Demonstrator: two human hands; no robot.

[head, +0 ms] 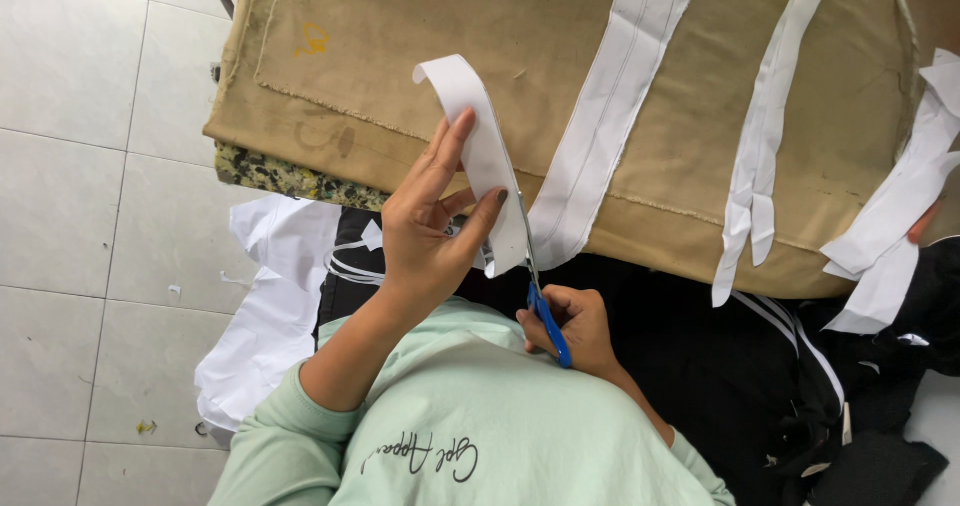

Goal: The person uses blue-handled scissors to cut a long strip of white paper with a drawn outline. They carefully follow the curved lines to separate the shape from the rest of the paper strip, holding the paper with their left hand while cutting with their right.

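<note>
White fabric strip (488, 156) is pinched by the left hand (432, 228): the thumb, with its dark-painted nail, is pressed against the strip's near face at its lower part, while the extended fingers (447, 151) are laid flat behind it, so the strip stands upright between thumb and fingers. Above the fingertips the strip's free end is curled over toward the person's left. Below the thumb, the strip's lower edge is met by the blades of the blue-handled scissors (545, 321), which are pointed up along the strip's right edge.

The scissors' handles are enclosed by the right hand (575, 328), whose fingers are curled shut around the blue loops just below and right of the left thumb; whether the blades are apart or together cannot be told.

Both hands are held over the lap, above a mint-green sweatshirt (480, 436). Just beyond the fingers, a table edge padded with tan cloth (400, 66) is seen, and on it, right of the held strip, further white strips (610, 116) are laid, their ends hanging over the near edge. Farther right, more white pieces (900, 216) are piled. Black fabric (700, 346) is spread beneath the right hand, and a white sheet (270, 306) lies on the tiled floor (80, 216) left of the left forearm.
</note>
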